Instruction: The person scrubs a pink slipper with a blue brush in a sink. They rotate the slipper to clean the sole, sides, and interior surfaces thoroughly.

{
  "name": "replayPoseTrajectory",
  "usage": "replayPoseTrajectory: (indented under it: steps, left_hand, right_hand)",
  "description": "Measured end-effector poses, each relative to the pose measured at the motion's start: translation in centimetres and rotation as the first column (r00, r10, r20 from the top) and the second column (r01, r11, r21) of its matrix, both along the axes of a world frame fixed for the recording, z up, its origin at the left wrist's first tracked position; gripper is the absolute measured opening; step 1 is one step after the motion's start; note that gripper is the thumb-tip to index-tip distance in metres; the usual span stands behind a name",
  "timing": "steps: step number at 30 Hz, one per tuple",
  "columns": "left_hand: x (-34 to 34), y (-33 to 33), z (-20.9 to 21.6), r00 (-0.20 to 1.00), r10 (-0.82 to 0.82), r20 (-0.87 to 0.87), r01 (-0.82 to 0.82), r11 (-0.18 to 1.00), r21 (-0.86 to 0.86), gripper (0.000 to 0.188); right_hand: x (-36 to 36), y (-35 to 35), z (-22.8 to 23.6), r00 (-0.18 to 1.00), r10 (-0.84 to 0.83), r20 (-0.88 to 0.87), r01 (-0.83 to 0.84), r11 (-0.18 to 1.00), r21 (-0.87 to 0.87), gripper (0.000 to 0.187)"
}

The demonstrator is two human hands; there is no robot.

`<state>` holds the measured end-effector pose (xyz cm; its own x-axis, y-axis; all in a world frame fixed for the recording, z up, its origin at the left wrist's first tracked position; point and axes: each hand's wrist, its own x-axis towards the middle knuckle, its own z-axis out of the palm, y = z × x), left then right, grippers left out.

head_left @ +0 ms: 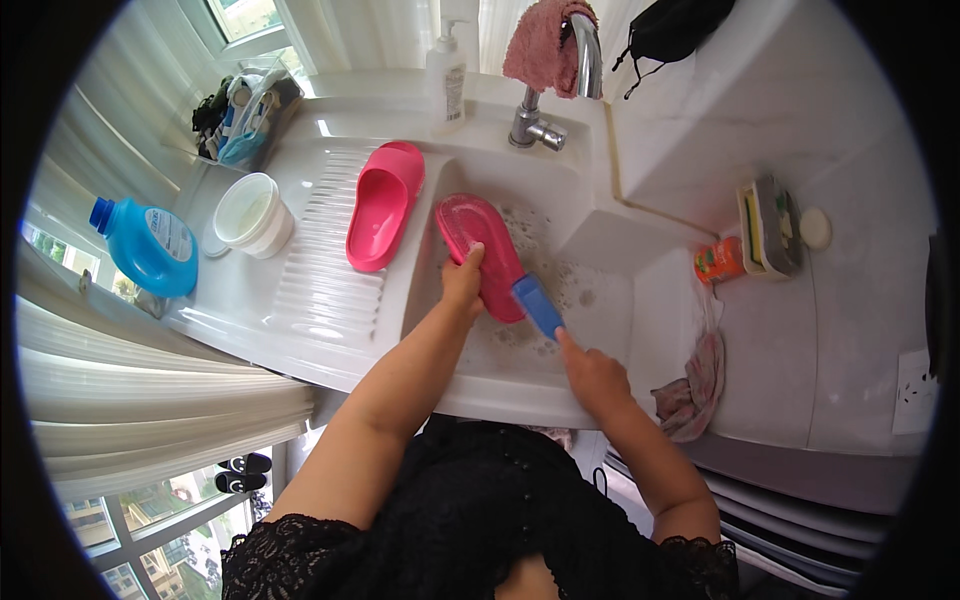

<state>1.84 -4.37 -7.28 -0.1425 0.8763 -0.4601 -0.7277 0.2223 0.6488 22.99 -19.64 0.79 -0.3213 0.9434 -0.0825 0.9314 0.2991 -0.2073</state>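
Observation:
My left hand [464,281] is closed around the edge of a pink slipper [485,245], holding it sole up over the sink basin [600,340]. In my right hand [596,380] is a blue scrubbing brush [539,306], gripped by its handle. The brush head presses against the near right end of the sole; its bristles are hidden. Suds and dirty water lie in the basin beneath the slipper. A second pink slipper [385,205] rests sole down on the ribbed washboard [320,250], left of the basin.
At the left stand a blue detergent bottle [155,247], a white tub [253,216] and a bin of small items [245,115]. Behind the basin are a white pump bottle [446,80] and a faucet [535,125] draped with a pink cloth [545,45]. A wet rag [693,390] hangs at the right.

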Motion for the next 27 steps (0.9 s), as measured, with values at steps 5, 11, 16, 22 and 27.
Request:
replayPoseTrajectory:
  steps: [5, 11, 16, 22, 27]
  left_hand:
    - [-0.3, 0.2, -0.7, 0.999, 0.044, 0.016, -0.043, 0.997, -0.069, 0.042]
    - [-0.3, -0.3, 1.2, 0.99, -0.007, 0.14, 0.035, 0.98, -0.194, 0.048]
    - [-1.1, 0.6, -0.9, 0.984, -0.045, 0.174, 0.084, 0.971, -0.225, 0.055]
    - [-1.3, 0.3, -0.5, 0.989, -0.124, 0.084, 0.143, 0.948, -0.283, 0.059]
    - [1.6, -0.3, -1.3, 0.976, -0.22, 0.006, 0.208, 0.914, -0.348, 0.05]
  right_hand:
    - [-0.1, 0.3, 0.4, 0.999, -0.031, -0.009, 0.032, 0.999, 0.027, 0.048]
    - [-1.3, -1.2, 1.4, 0.999, 0.047, -0.013, -0.046, 0.997, 0.068, 0.044]
    - [-2.8, 0.4, 1.0, 0.994, -0.044, -0.098, 0.056, 0.991, 0.122, 0.045]
    - [-0.2, -2.3, 1.3, 1.0, -0.007, -0.021, 0.01, 0.985, 0.173, 0.041]
    - [-2.4, -0.1, 1.1, 1.0, -0.008, 0.014, 0.004, 0.963, 0.269, 0.044]
